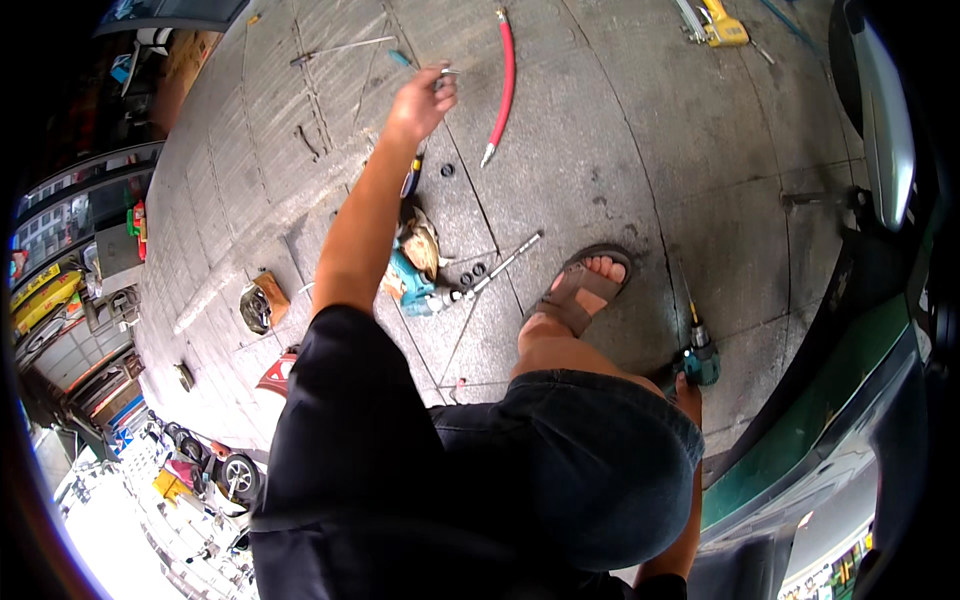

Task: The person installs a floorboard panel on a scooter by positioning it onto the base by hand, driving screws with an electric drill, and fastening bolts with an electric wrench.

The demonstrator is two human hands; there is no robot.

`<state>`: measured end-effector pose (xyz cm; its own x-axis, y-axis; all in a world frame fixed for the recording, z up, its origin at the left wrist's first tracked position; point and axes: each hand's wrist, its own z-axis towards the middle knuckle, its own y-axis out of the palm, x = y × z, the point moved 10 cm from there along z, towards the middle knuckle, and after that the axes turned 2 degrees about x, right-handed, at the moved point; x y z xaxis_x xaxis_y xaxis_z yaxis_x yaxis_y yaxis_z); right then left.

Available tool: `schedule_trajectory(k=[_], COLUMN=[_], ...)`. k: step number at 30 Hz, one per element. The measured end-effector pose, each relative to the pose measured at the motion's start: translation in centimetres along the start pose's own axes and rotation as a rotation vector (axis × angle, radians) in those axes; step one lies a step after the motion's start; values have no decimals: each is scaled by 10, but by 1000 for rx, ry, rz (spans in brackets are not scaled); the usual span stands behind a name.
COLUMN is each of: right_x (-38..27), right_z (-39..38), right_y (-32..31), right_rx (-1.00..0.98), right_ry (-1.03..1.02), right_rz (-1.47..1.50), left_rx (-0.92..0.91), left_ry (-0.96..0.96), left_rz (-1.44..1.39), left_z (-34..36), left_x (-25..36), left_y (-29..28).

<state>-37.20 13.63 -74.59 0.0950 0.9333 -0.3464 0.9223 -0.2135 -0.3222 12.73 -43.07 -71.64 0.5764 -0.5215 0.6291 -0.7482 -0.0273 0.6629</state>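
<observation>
the left hand [424,104] is stretched out over the paved ground [590,120], its fingers curled and pinching a small metal piece [450,72]; blur and size hide what kind of piece it is. the right hand [689,398], low beside the bent knee, is closed around a green drill [703,366], whose long bit [688,296] points away from the person; the knee hides part of that grip. the drill is near the sandal [577,297], between it and a green car panel [795,455].

just beside the left hand lie a blue-handled tool [400,58] and a red hose [509,75] with metal ends. below the left forearm, a blue power tool [408,283] lies on its side, its long metal bit [516,254] reaching toward the sandal, with two black rings [473,274] next to it.
</observation>
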Motion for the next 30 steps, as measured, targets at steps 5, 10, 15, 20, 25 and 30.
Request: schedule_trajectory(k=[5, 10, 15, 20, 25, 30], right_x=[19, 29, 20, 15, 30, 91], right_z=[13, 18, 11, 13, -17, -24], right_y=[-2, -2, 2, 1, -1, -26], right_rx=[-54, -11, 72, 92, 169, 70], right_ry=[-35, -22, -61, -133, -200, -138], right_rz=[145, 112, 42, 27, 134, 239], left_rx=[315, 383, 50, -153, -17, -88], left_ry=[-112, -501, -356, -288, -347, -343], left_rz=[-42, 917, 1996, 2177, 1976, 2214], left_z=[-136, -214, -252, -235, -234, -241], left_x=[-39, -103, -154, -202, -174, -177], left_y=[27, -41, -20, 3, 0, -16])
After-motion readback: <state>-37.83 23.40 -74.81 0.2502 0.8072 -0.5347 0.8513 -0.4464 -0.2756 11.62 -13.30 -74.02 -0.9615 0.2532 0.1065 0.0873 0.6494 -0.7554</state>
